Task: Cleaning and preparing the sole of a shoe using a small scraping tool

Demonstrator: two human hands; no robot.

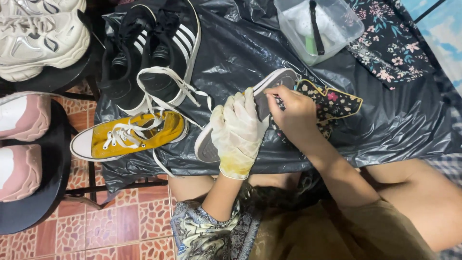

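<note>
The left hand (237, 131), in a pale stained glove, is curled around a grey-soled shoe (269, 86) and grips it sole up over a black plastic sheet (394, 110). The bare right hand (293, 113) has its fingers pinched together against the sole near the toe; whether they hold anything cannot be told. A yellow sneaker (132, 136) lies to the left, black striped sneakers (154, 53) beyond it, and a clear plastic tub (320, 26) farther off.

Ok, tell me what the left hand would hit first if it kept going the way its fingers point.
Probably the loose white laces, then the black striped sneakers; the left hand points up-left, though depth is unclear.
</note>
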